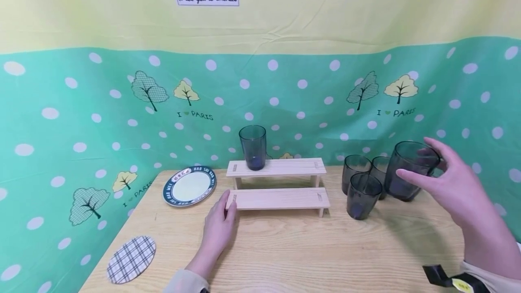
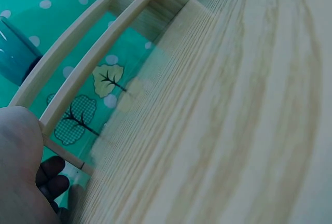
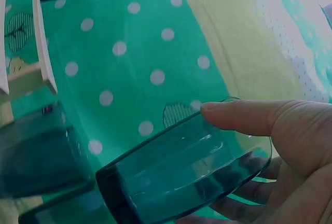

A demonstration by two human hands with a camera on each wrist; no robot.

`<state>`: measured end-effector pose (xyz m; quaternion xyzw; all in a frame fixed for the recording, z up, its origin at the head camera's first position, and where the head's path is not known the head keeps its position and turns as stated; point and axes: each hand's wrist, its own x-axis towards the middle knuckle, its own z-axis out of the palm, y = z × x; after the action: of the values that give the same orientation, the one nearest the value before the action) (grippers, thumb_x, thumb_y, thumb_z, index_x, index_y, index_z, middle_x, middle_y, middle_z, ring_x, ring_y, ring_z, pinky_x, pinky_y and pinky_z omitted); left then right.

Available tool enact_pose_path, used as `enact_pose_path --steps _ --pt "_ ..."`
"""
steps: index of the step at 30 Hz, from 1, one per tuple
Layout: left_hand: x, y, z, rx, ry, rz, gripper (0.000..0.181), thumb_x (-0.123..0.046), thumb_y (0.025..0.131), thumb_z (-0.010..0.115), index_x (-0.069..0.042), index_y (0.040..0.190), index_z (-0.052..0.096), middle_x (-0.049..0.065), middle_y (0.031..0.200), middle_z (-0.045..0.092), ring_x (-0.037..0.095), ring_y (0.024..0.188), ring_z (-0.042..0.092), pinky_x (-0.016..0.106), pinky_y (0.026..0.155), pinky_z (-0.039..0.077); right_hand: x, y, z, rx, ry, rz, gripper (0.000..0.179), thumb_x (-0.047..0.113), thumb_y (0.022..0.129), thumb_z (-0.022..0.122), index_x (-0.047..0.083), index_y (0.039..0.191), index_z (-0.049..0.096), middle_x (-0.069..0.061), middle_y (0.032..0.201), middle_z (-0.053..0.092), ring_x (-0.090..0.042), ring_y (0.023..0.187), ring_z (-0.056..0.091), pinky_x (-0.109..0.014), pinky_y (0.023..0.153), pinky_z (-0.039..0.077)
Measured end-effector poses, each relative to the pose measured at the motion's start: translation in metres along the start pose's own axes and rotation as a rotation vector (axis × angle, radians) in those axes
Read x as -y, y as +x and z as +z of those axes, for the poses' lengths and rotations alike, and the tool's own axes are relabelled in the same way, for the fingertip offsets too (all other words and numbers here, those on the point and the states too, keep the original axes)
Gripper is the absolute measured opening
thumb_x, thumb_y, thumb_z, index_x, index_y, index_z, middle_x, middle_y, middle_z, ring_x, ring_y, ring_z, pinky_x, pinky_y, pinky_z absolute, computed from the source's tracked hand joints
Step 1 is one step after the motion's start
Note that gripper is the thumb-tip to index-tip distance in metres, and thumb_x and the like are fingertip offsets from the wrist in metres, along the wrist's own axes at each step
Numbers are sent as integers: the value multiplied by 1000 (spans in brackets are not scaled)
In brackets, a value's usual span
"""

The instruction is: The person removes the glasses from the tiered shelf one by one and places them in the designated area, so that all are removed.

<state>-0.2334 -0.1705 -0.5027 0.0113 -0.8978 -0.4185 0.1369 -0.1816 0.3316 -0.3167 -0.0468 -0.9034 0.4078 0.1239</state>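
Grey-tinted tumbler (image 1: 404, 173) is in the right hand (image 1: 457, 186), head view: thumb on one side, fingers clamped round the other. It's at the right of the surface (image 1: 285, 252), just right of three clustered tumblers (image 1: 364, 200); can't tell whether its base is lifted. Left hand (image 1: 218, 229) grips the left end of the lower wooden shelf (image 1: 281, 199), thumb at the near corner. Upper wooden shelf (image 1: 291, 167) sits behind, one upright tumbler (image 1: 253, 148) on its left half. Farther left: plate (image 1: 191, 186) with a blue lettered rim. Near left: checked coaster (image 1: 131, 259). Green dotted cloth (image 1: 301, 116) on the far side.

Left wrist view: fingers curl by the shelf's end leg; fingertip contact partly hidden.

Right wrist view: thumb and fingers clamped on opposite sides of the held tumbler, near its rim. Base end lies toward the cluster.
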Motion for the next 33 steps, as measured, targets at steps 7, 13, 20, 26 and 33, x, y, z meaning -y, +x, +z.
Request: enact_pose_path --steps 7,13,20,26,33 --pt "1 0 0 -2 1 2 56 -31 118 53 -6 168 44 27 164 51 50 150 47 69 123 37 -19 13 0 45 -2 16 112 48 102 80 6 177 8 -43 173 11 -71 151 19 -86 104 34" --pt "1 0 0 -4 1 10 56 -31 119 52 -5 168 45 27 164 51 50 151 47 68 123 37 -36 23 -1 145 -29 14 114 47 102 81 -1 175 8 -45 173 1 -74 152 10 -90 108 27" --pt "1 0 0 -6 9 14 55 -30 119 53 -4 167 45 28 162 53 50 149 49 68 122 39 -50 29 4 257 -38 -10 110 37 103 81 -7 172 8 -50 169 6 -75 149 17 -85 107 34" --pt "1 0 0 -6 16 6 55 -30 118 53 -5 167 46 28 161 53 51 148 50 70 121 39 -60 33 11 306 -46 -26 106 31 103 82 -8 171 11 -52 159 26 -73 140 34 -82 106 41" --pt "0 1 0 -5 17 10 56 -30 118 53 -5 167 46 27 163 52 51 149 49 69 122 39 -71 35 15 344 -51 -27 106 29 100 85 -9 170 15 -52 164 15 -77 144 23 -87 104 36"
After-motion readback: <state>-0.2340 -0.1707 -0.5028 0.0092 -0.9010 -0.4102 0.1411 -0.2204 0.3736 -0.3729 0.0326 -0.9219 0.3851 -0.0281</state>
